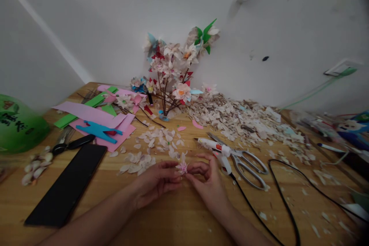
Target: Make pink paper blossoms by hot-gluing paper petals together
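Between my left hand [160, 180] and my right hand [209, 182] is a small handmade flower [182, 167] with a pink centre and pale petals. The fingers of both hands are closed about it from either side, above the front of the table. Just beyond my left hand lie loose pale petals [138, 162], with more petals [170, 138] behind them. A white hot glue gun [215, 147] rests to the right of my right hand, its nozzle toward the back left. Grey-handled scissors [249, 167] lie beside it, partly under the gun.
Finished flowers on twigs [173, 69] stand at the back. A heap of dry flakes [245, 117] spreads right of them. Pink paper [86, 113], a blue clip-like tool [99, 130], a black slab [67, 184], garlic-like pieces [37, 165] and a green container [20, 125] are at left. A black cord [284, 196] loops at right.
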A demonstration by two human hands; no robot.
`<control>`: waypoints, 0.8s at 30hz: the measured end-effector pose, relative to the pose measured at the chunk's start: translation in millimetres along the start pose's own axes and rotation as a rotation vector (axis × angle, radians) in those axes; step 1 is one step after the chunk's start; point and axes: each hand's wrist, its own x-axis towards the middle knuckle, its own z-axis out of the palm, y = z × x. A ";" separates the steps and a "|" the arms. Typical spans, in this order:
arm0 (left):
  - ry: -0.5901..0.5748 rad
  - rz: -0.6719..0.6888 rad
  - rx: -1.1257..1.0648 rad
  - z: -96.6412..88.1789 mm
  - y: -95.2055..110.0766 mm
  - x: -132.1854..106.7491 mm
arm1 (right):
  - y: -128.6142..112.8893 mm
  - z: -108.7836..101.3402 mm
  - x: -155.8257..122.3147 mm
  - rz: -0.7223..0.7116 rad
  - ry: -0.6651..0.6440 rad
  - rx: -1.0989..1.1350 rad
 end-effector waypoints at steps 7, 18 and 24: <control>0.019 0.021 0.052 -1.5 -0.6 -1.1 | 1.7 -3.8 -2.5 0.001 -0.054 -0.079; -0.043 0.227 0.282 -2.3 -6.2 2.8 | -5.8 0.0 6.2 0.205 0.010 0.254; 0.182 0.553 0.483 1.9 -21.4 12.4 | -3.4 5.3 3.3 0.246 -0.030 0.291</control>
